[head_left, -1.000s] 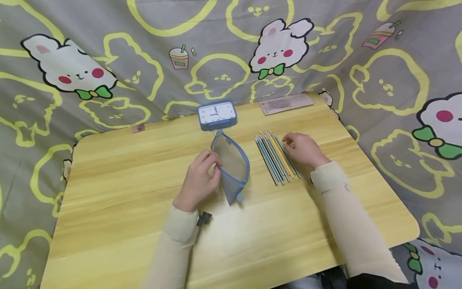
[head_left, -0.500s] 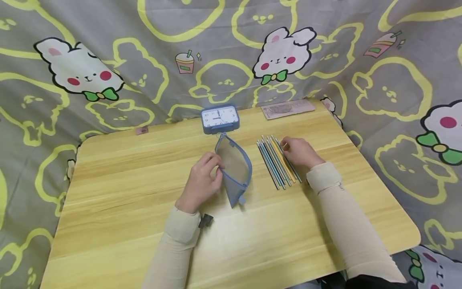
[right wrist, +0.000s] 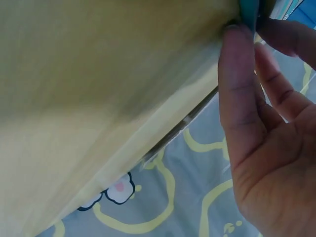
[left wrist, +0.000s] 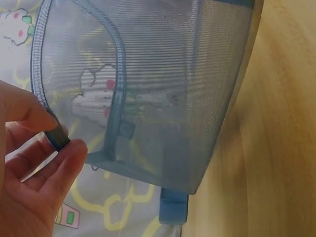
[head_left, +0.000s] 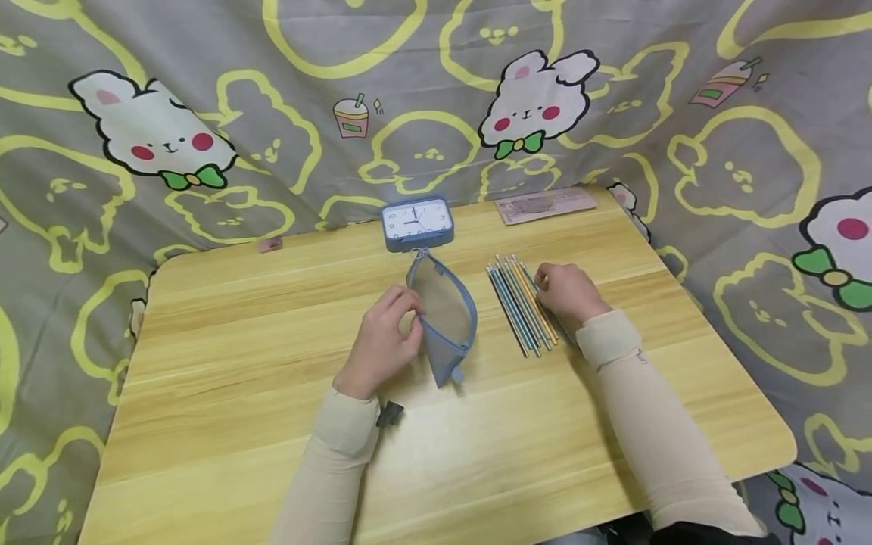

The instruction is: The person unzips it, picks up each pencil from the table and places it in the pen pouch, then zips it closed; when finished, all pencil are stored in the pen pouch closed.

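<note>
Head view: pouch [head_left: 443, 322] right of left hand [head_left: 378, 337], rim [left wrist: 36, 69] in its pinching grip; pencil [right wrist: 249, 12] between fingertips of right hand [head_left: 568, 292]

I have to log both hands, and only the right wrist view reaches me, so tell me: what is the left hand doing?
Observer: In the left wrist view, the left hand pinches the pouch by its rim.
Operator: Is the pouch open or closed?
Observer: Open; the head view shows the two sides of its rim standing well apart.
Operator: And what is at its far end?
Observer: A blue clock, just beyond the pouch; I can't tell whether they touch.
</note>
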Demonstrator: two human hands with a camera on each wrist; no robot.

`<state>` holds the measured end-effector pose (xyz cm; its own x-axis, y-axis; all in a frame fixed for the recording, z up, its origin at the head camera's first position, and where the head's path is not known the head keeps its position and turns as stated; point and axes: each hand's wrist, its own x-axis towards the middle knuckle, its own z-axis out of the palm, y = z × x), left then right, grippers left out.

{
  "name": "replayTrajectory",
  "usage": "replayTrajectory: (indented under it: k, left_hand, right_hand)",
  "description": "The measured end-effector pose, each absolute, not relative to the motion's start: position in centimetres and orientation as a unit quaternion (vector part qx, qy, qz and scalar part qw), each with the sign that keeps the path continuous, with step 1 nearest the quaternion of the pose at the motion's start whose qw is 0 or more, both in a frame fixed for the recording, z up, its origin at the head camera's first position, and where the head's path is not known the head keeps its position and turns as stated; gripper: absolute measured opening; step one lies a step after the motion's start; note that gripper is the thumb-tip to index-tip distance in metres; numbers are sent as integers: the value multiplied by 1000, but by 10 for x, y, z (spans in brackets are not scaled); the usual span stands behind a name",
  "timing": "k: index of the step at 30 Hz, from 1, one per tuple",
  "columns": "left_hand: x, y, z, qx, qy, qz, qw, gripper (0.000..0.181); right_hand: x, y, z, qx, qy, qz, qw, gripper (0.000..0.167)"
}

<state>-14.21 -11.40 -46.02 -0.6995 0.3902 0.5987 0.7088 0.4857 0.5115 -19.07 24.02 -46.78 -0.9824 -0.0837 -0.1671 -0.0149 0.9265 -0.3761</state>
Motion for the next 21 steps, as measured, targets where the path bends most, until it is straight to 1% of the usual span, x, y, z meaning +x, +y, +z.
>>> replayTrajectory:
  k: [6, 13, 16, 21]
  left_hand:
    - [-142, -116, -462, -330, -839, -386, 196, 17]
    - [-142, -118, -461, -329, -838, -388, 196, 18]
    - [-142, -118, -461, -329, -838, -389, 196, 18]
    - [-142, -117, -459, -329, -837, -392, 195, 18]
  right_hand:
    - [-193, 240, -462, -17, 971, -228, 72, 20]
    - [-188, 222, -426, -26, 956, -288, 41, 19]
    - [-182, 205, -409, -42, 950, -306, 46, 20]
    - [-171, 173, -389, -65, 931, -350, 82, 22]
